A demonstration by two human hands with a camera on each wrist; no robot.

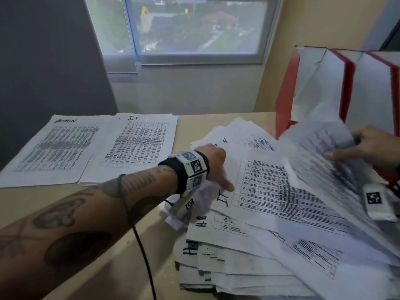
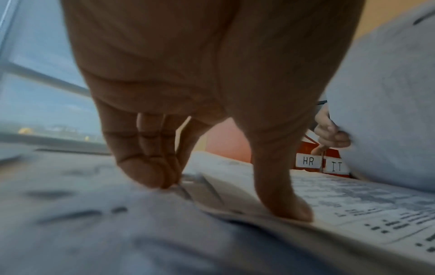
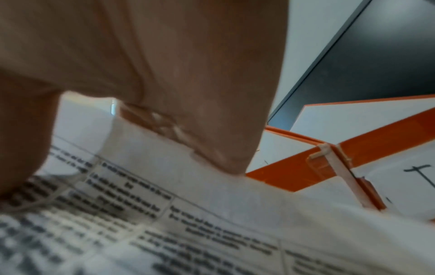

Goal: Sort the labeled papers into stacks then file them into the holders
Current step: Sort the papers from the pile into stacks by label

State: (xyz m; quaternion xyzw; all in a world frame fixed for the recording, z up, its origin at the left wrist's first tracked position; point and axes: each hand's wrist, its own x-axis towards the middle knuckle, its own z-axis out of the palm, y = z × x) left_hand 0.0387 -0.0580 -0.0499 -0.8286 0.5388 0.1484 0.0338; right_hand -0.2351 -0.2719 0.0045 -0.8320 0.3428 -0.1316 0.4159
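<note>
**Our hands on the unsorted pile**

Our left hand [image 1: 213,161] presses straight fingertips [image 2: 292,210] onto the IT sheet [image 1: 270,191] topping the loose pile [image 1: 249,256]. Our right hand [image 1: 365,146] pinches a lifted sheet [image 1: 320,148] just before the red holders [image 1: 287,87]. ADMIN stack [image 1: 49,148] and IT stack [image 1: 134,144] lie far left.

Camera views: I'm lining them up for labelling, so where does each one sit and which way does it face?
Head: worn high, looks forward and down at the desk, sorted ADMIN stack and IT stack; shows the tattooed left forearm, left hand and right hand.
Left wrist: under the palm, faces along the left hand toward the holders; fingertips press the loose pile.
Right wrist: under the right hand, faces the lifted sheet in its grip.
Shared: the orange holders appear in all three.
</note>
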